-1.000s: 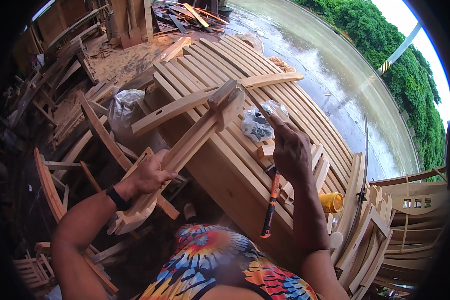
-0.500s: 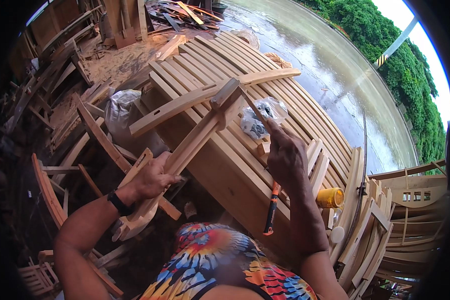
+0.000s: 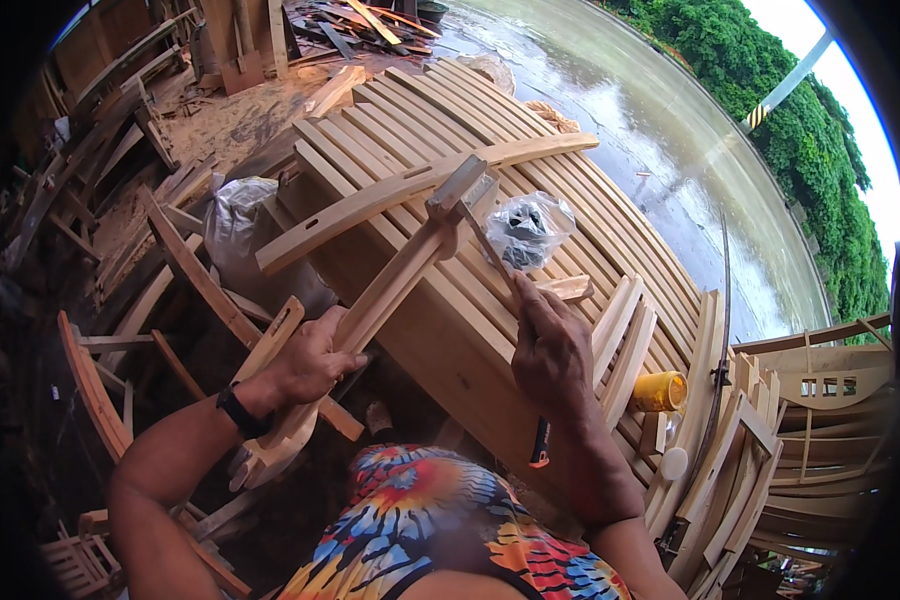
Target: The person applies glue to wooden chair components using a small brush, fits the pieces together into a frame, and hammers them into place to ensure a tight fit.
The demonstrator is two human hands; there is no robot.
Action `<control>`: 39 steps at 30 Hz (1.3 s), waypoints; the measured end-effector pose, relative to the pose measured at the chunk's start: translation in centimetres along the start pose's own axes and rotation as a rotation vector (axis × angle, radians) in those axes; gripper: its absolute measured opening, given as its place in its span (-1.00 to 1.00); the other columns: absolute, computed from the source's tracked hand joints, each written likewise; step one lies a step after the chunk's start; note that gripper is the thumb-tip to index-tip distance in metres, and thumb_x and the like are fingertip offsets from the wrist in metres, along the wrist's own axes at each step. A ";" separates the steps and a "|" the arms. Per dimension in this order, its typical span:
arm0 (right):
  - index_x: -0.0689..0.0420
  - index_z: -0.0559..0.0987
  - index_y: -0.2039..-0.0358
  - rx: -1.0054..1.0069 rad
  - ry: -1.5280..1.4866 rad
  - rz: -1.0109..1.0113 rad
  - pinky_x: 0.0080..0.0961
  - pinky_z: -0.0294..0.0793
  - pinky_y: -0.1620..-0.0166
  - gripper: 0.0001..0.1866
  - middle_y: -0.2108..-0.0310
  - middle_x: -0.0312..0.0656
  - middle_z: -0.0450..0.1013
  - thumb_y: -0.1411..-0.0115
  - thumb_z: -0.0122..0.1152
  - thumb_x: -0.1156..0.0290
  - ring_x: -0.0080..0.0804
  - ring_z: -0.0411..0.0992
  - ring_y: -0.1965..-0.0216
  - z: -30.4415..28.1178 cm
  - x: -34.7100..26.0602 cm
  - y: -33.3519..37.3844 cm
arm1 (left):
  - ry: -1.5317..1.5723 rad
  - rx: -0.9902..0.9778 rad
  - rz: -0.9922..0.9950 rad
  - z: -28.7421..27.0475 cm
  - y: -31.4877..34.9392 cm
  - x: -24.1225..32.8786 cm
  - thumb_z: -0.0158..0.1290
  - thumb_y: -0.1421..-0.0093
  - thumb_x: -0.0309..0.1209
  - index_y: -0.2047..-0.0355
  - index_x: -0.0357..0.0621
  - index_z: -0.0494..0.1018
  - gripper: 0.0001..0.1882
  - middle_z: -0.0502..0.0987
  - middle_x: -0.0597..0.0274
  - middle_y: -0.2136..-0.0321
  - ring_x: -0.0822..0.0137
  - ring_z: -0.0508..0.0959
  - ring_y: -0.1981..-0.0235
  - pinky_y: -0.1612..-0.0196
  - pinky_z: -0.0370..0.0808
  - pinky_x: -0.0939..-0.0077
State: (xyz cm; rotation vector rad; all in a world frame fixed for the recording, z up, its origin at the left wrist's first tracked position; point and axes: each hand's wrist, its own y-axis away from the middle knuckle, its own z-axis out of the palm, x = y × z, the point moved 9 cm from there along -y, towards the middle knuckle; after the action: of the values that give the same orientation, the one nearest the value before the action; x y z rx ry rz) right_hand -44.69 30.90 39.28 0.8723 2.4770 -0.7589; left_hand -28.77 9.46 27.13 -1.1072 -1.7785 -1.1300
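Note:
My left hand (image 3: 315, 360) is wrapped around the lower part of a long carved wooden post (image 3: 395, 275), which slants up and away from me. Its blocky far end lies over a curved, slotted wooden rail (image 3: 355, 215) on the slatted stack. In my right hand (image 3: 550, 340) a thin brown stick (image 3: 488, 240) is gripped, its tip against the side of the post's blocky end. Just beyond that hand lie a clear plastic bag (image 3: 528, 228) with dark contents and a short wood piece (image 3: 567, 289). Beneath my right wrist shows a black and orange tool handle (image 3: 540, 443), partly hidden.
Long wooden slats (image 3: 430, 120) form the work surface. At its right are a yellow jar (image 3: 660, 391), a round pale disc (image 3: 674, 463) and leaning frame parts (image 3: 735, 480). Curved chair parts (image 3: 95, 380) and a whitish sack (image 3: 240, 225) stand left. Wet pavement (image 3: 610, 130) lies beyond.
My right hand has moved left and slightly toward me, its stick tip shifting down along the block. More of the short wood piece shows; the orange handle is more covered. The left hand stays.

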 end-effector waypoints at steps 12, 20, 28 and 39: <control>0.11 0.68 -0.04 0.118 -0.087 -0.018 -0.24 0.60 0.07 -0.63 0.03 0.00 0.61 -0.23 0.21 0.64 -0.02 0.63 0.14 -1.5 1.9 -1.0 | 0.011 -0.016 0.007 -0.3 -0.1 -0.7 0.21 -0.28 -0.42 -0.02 -0.22 0.33 -0.62 0.49 0.37 0.44 0.57 0.48 0.49 0.44 0.47 0.58; -0.01 0.69 -0.09 0.080 0.030 -0.104 -0.28 0.57 0.06 -0.56 0.02 -0.02 0.58 -0.22 0.27 0.64 -0.16 0.59 0.14 1.2 3.0 -1.1 | -0.027 -0.012 -0.032 -0.6 0.1 -0.2 0.22 -0.23 -0.38 -0.05 -0.32 0.34 -0.54 0.57 0.13 0.34 0.41 0.57 0.36 0.30 0.52 0.43; 0.08 0.67 -0.08 0.069 0.223 -0.215 -0.18 0.52 -0.01 -0.52 0.03 -0.06 0.55 -0.14 0.21 0.67 -0.03 0.51 0.10 -0.9 -0.5 -0.6 | -0.033 -0.004 -0.011 -0.4 0.2 -0.1 0.23 -0.20 -0.38 -0.12 -0.40 0.33 -0.45 0.64 -0.07 0.25 0.29 0.64 0.26 0.19 0.55 0.33; 0.23 0.61 -0.09 0.031 0.111 -0.122 -0.15 0.62 0.05 -0.61 0.07 0.14 0.61 -0.24 0.14 0.66 0.11 0.62 0.11 -2.7 0.5 -1.6 | 0.060 -0.028 -0.039 0.0 0.3 0.0 0.20 -0.25 -0.49 -0.08 -0.30 0.31 -0.56 0.48 0.35 0.43 0.56 0.47 0.48 0.42 0.45 0.55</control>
State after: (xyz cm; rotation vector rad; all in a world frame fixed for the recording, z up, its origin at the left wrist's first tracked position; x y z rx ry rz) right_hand -46.63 31.66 41.67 0.7994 2.6433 -0.8120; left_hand -28.50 9.49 27.23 -1.0478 -1.7499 -1.2024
